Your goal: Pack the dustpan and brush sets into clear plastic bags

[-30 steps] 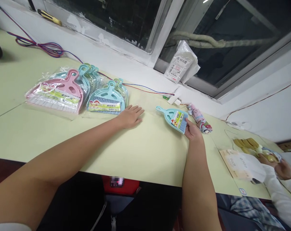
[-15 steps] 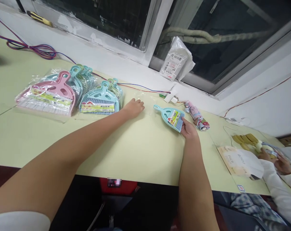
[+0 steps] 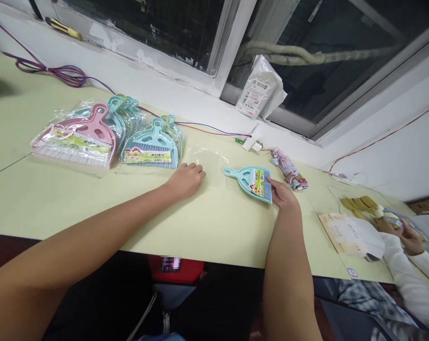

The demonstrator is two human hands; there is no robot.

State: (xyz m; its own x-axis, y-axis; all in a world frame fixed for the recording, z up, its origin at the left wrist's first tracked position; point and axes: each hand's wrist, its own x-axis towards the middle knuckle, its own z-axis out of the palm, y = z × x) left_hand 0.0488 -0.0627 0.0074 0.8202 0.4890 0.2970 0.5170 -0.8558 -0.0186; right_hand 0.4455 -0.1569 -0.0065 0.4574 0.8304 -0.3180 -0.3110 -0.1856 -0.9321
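My right hand [image 3: 282,193] grips a light-blue dustpan and brush set [image 3: 246,181] by its wide bristle end; the looped handle points left. A printed label lies across the blue bristles. My left hand [image 3: 186,181] has its fingers curled down at the left edge of a thin clear plastic bag [image 3: 213,166], which lies flat on the table and is hard to see. Left of that hand stand several bagged smaller dustpan sets [image 3: 152,147], a light-blue one in front. Farther left lean several larger bagged sets, led by a pink dustpan set [image 3: 81,135].
Coiled wires [image 3: 54,73] lie at the back left. A screwdriver [image 3: 63,27] and a white plastic package [image 3: 259,87] rest on the sill. A folded umbrella [image 3: 289,169] lies behind my right hand. At right, a co-worker's hands [image 3: 408,237] work near a tissue pack [image 3: 351,234].
My left hand went from spread fingers to curled ones, then drew back toward me; the clear bag shifted the same way. My right hand keeps hold of the dustpan set, its handle now slightly lower.
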